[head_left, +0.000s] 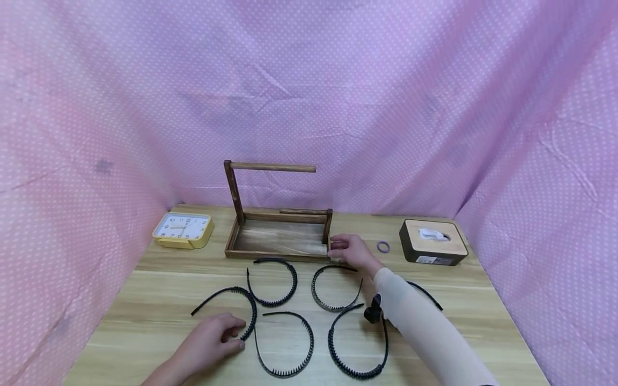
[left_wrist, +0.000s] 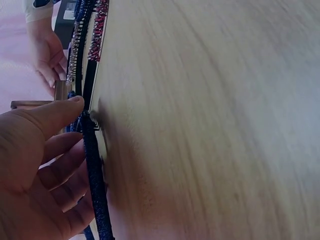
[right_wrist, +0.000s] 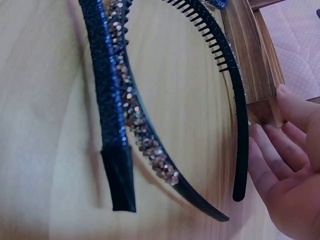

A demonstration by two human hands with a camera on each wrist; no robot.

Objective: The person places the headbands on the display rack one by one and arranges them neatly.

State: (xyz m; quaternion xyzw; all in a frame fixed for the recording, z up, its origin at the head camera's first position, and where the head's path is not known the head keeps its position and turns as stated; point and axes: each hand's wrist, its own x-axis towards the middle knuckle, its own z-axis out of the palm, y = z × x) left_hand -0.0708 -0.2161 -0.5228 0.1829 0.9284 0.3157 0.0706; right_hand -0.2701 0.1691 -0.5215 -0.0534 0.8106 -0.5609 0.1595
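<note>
My left hand (head_left: 211, 339) is at the left headband (head_left: 254, 308), which is black and toothed. In the left wrist view, the thumb lies by a dark glittery headband (left_wrist: 95, 170), with loosely bent fingers behind it and a gap between. My right hand (head_left: 356, 253) touches the right end of a brown wooden rack (head_left: 277, 255), a shallow tray with two posts and horizontal bars. In the right wrist view, the thumb (right_wrist: 295, 106) and fingers rest against the rack's corner. Several headbands lie before the rack, including an upper middle one (head_left: 295, 284) and a lower middle one (head_left: 311, 343).
A yellow-framed clock (head_left: 183, 228) stands at the back left. To the right are a tissue box (head_left: 434, 242) and a small purple ring (head_left: 383, 246). Another headband (head_left: 425, 292) is partly hidden by the right forearm. Pink dotted cloth (head_left: 309, 118) encloses the wooden table.
</note>
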